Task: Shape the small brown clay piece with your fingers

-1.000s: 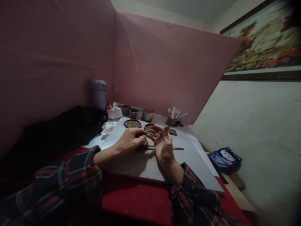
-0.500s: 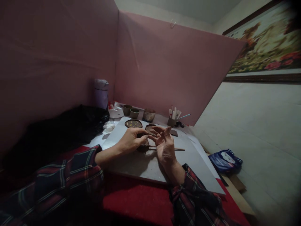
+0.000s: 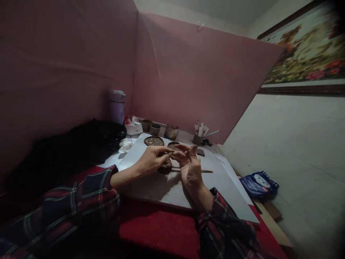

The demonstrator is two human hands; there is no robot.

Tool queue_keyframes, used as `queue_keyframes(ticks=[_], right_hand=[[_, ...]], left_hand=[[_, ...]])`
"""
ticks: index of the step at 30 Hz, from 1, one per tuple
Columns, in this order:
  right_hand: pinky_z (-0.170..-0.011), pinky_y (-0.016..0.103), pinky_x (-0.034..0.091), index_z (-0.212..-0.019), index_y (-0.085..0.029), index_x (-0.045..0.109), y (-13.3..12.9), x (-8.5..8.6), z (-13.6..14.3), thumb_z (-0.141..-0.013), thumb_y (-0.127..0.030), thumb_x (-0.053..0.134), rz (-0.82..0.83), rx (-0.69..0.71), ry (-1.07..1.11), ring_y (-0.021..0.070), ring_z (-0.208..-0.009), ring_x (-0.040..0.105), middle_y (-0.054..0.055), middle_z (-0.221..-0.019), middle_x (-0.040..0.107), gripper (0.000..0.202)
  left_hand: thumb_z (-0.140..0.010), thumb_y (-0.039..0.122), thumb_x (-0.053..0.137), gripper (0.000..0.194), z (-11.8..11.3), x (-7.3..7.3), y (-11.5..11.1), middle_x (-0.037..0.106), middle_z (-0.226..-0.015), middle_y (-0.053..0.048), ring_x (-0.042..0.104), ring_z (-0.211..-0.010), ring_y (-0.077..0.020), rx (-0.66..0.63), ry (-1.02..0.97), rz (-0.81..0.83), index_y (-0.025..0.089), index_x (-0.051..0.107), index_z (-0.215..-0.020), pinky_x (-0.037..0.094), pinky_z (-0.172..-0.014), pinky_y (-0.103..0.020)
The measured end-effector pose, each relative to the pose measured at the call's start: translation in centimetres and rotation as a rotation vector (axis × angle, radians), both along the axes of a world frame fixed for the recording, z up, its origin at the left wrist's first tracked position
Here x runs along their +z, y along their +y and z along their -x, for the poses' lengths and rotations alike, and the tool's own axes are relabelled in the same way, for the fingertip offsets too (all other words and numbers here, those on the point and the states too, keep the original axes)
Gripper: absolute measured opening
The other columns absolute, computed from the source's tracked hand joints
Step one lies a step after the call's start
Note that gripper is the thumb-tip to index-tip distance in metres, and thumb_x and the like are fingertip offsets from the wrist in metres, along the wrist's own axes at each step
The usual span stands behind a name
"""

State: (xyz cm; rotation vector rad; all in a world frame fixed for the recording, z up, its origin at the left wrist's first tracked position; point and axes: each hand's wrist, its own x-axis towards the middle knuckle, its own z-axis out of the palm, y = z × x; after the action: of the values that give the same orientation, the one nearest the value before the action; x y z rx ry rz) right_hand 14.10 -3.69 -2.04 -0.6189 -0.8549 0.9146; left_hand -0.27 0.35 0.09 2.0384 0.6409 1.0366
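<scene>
My left hand (image 3: 153, 160) reaches over the board with thumb and fingertips pinched; whatever small dark bit lies between them is too small to make out. Its fingertips meet the fingers of my right hand (image 3: 191, 167), which is turned palm up with fingers apart and slightly curled. Beneath my left fingers sits a lumpy dark brown clay-like mass (image 3: 165, 168). A thin wooden stick (image 3: 206, 171) lies beside it, passing behind my right hand. Behind the hands are a round dark disc with yellow specks (image 3: 153, 141) and a second brown round piece (image 3: 173, 145), partly hidden by my fingers.
The pale board (image 3: 223, 194) rests on a red cloth (image 3: 156, 230). Along the back stand small cups (image 3: 155, 129), a stained bowl (image 3: 171, 131) and a pot of tools (image 3: 198, 139). A black bag (image 3: 70, 151) and a purple bottle (image 3: 117, 108) are at left.
The left fingertips have shifted slightly up and right against the right fingers, showing more of the brown lump below. The whole view has drifted a little.
</scene>
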Motion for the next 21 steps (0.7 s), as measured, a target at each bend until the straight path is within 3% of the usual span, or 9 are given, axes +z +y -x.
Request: queue_keyframes(ticks=[4, 10, 17, 21], right_hand=[[-0.062, 0.028, 0.052, -0.089, -0.019, 0.07, -0.08, 0.12, 0.07, -0.079, -0.065, 0.065, 0.013, 0.005, -0.002, 0.0126, -0.068, 0.064, 0.004, -0.091, 0.073, 0.048], [-0.056, 0.026, 0.048, -0.091, -0.019, 0.07, -0.22, 0.05, 0.13, -0.079, -0.068, 0.063, 0.034, 0.02, -0.042, 0.0134, -0.067, 0.064, 0.003, -0.087, 0.073, 0.051], [-0.047, 0.023, 0.04, -0.088, -0.019, 0.071, -0.27, -0.04, 0.06, -0.077, -0.07, 0.063, 0.067, -0.033, -0.078, 0.0139, -0.066, 0.063, 0.004, -0.084, 0.074, 0.053], [-0.044, 0.022, 0.039, -0.088, -0.017, 0.071, -0.33, 0.01, 0.11, -0.076, -0.072, 0.062, 0.074, -0.011, -0.099, 0.0147, -0.069, 0.064, 0.006, -0.087, 0.074, 0.057]], left_hand=[[-0.087, 0.032, 0.057, 0.032, -0.05, 0.08, -0.05, 0.076, -0.086, -0.01, 0.064, -0.07, -0.0133, -0.004, 0.018, 0.019, 0.009, 0.075, -0.102, 0.05, -0.064, -0.023], [-0.088, 0.025, 0.056, 0.034, -0.13, 0.21, 0.05, 0.076, -0.104, -0.01, 0.069, -0.087, -0.0162, 0.111, -0.047, -0.087, 0.013, 0.072, -0.115, 0.054, -0.075, -0.025], [-0.087, 0.021, 0.054, 0.038, 0.05, -0.19, 0.23, 0.077, -0.095, -0.009, 0.064, -0.071, -0.0124, 0.045, 0.028, -0.042, 0.012, 0.071, -0.12, 0.049, -0.063, -0.023], [-0.086, 0.022, 0.055, 0.037, 0.01, 0.01, -0.03, 0.077, -0.099, -0.011, 0.066, -0.078, -0.014, 0.06, 0.004, -0.038, 0.011, 0.071, -0.118, 0.051, -0.069, -0.024]])
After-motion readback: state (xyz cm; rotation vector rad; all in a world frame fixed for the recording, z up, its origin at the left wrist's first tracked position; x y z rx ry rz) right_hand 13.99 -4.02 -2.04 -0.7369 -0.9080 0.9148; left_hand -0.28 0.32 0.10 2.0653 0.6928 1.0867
